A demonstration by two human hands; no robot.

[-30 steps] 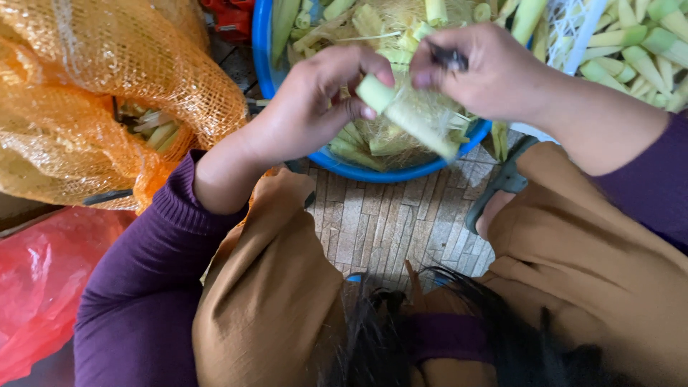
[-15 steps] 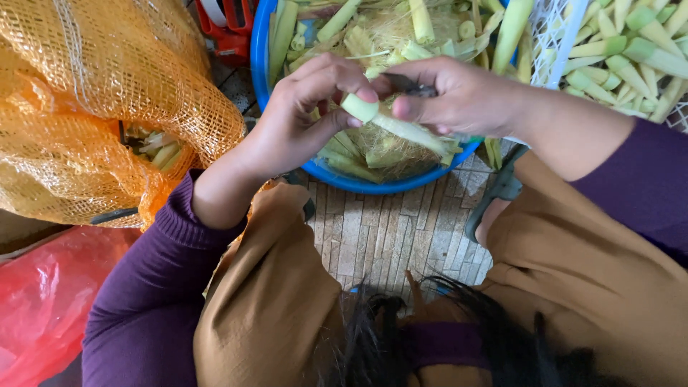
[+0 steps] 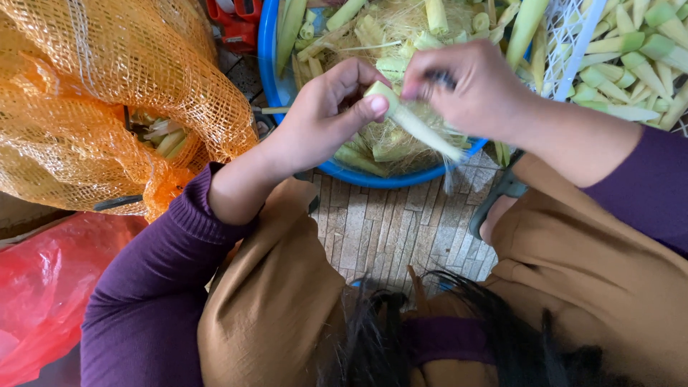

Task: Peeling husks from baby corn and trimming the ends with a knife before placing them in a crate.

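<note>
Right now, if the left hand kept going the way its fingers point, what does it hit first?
The left hand points up-right along the baby corn ear it pinches. First contact would likely be the right hand gripping the same ear; depth looks matched, though one view can't confirm.

The baby corn (image 3: 412,122) is now stripped to its pale tip.

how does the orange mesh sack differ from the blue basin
The orange mesh sack is soft, see-through netting, slumped on the person's left; the blue basin is a rigid, round, opaque tub under both hands. The sack shows a few pale cobs inside; the basin is heaped with husks and silk. Both hold corn material.
</note>
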